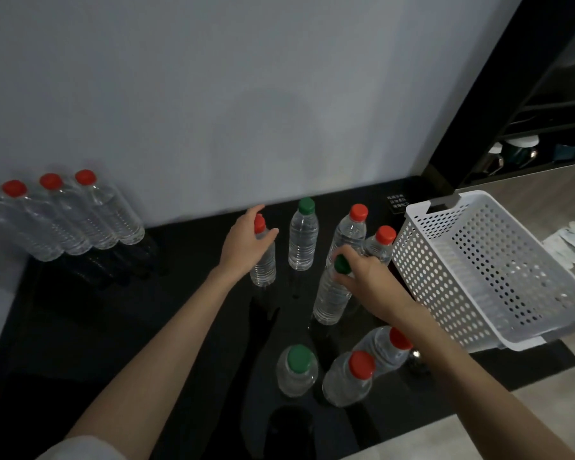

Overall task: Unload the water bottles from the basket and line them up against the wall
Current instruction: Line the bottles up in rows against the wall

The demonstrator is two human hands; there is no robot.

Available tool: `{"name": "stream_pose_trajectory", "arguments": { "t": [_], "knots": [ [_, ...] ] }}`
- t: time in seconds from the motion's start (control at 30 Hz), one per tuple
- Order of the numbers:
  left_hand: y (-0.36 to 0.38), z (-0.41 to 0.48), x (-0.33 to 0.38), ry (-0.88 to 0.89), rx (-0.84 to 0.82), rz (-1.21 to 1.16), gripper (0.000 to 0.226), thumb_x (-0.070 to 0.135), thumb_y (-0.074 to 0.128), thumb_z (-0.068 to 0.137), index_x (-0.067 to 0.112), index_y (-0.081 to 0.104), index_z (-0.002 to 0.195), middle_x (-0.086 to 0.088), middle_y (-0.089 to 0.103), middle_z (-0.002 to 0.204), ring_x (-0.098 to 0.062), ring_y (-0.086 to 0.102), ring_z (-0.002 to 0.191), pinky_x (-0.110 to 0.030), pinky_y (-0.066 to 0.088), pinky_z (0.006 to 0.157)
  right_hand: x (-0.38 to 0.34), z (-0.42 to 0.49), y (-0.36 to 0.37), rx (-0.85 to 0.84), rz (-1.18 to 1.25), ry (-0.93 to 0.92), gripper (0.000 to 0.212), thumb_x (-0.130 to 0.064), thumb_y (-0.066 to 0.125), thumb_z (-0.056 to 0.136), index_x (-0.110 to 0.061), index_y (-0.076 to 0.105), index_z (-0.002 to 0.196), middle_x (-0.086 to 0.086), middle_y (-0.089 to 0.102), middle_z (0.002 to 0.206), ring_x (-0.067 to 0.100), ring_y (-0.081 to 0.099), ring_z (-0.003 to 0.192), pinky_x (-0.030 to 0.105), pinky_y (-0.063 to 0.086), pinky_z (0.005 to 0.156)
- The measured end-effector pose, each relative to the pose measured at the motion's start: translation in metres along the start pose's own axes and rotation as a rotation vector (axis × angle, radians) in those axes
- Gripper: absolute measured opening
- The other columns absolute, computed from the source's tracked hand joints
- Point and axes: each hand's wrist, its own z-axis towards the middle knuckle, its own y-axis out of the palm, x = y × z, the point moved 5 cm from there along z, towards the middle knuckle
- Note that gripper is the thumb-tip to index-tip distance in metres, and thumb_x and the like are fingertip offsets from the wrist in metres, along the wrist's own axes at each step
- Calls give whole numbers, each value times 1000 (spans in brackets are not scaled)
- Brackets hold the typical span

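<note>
Our left hand (246,244) curls round a red-capped bottle (263,263). Our right hand (369,277) grips the neck of a green-capped bottle (331,297). Both bottles are upright mid-desk (146,310). Six loose bottles (302,237) stand around them, all holding clear water. A row of red-capped bottles (90,214) stands far left against the wall (213,94). The white perforated basket (478,267) is at right, and we see only its holed floor inside.

I can find only one piece of writing here: a small black plate (396,203) with a few short lines of white characters. It lies on the dark counter (146,327), just left of the far corner of the white basket (445,260). The characters are too small and blurred to read.
</note>
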Motion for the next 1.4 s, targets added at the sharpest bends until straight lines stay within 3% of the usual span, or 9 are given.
{"name": "stream_pose_trajectory", "arguments": {
  "t": [0.13, 0.27, 0.5, 0.63, 0.87, 1.03, 1.17, 1.3, 1.4],
  "knots": [
    [1, 18, 28, 209, 49, 244, 63, 39, 63, 91, 19, 39, 146, -5, 49, 142, -20, 50, 125, -37, 42, 106, 2, 9, -2, 11, 39, 3, 25, -26, 61, 92, -22, 44, 110, 9, 66, 88, 30, 65, 75, 49, 52, 66],
    [17, 36, 63, 365, -76, 236, 69, 37, 66, 89, 20, 35, 148, -1, 40, 148, -17, 40, 135, -31, 35, 107, -2, 14, -3, 21, 39, -3, 26, -23, 61, 93, -16, 46, 114, 8, 66, 90, 29, 66, 77, 41, 49, 65],
    [53, 58, 52, 113, -257, 8, 91, 33, 80, 78, 19, 27, 150, -5, 42, 149, -20, 41, 135, -29, 33, 105, -2, 15, -2, 19, 117, -34, 26, -22, 62, 92, -15, 47, 112, 5, 63, 90, 26, 63, 77, 43, 49, 68],
    [74, 52, 29, -61, -162, -193, 81, 25, 82, 76, 13, 39, 143, -5, 51, 140, -20, 48, 129, -25, 36, 100, 5, 15, 0, 29, 238, -20, 29, -20, 66, 90, -15, 48, 113, -1, 60, 86, 12, 59, 70, 35, 49, 67],
    [96, 52, 3, -123, -120, -247, 68, 24, 86, 70, 14, 49, 126, 1, 61, 116, -13, 58, 106, -24, 41, 87, 16, 20, 19, -58, 518, 75, 23, -19, 66, 91, -16, 52, 109, -10, 59, 93, -3, 55, 85, 17, 44, 79],
    [103, 54, -3, -177, -77, -225, 68, 20, 88, 65, 16, 51, 122, 7, 59, 106, -10, 55, 100, -27, 43, 91, 22, 28, 28, -167, 480, 103, 41, -18, 76, 82, -11, 50, 114, 4, 62, 106, 17, 60, 100, 30, 47, 87],
    [102, 51, -2, -223, -2, -253, 57, 15, 87, 65, 17, 57, 113, 7, 61, 99, -11, 58, 98, -28, 45, 91, 28, 25, 34, -169, 413, 115, 57, -15, 83, 71, -14, 51, 118, -1, 61, 111, 15, 58, 106, 32, 47, 93],
    [100, 45, 5, -219, 20, -223, 53, 14, 86, 67, 15, 58, 112, 8, 58, 98, -8, 53, 95, -24, 40, 85, 31, 26, 28, -118, 419, 136, 54, -15, 83, 71, -15, 54, 117, 0, 64, 109, 15, 62, 102, 36, 51, 92],
    [98, 36, 7, -204, 42, -198, 52, 20, 87, 65, 17, 60, 109, 9, 61, 98, -11, 60, 96, -26, 45, 85, 31, 25, 26, -112, 376, 125, 54, -19, 83, 73, -18, 53, 118, 0, 65, 109, 16, 63, 102, 43, 51, 91]
  ]
}}
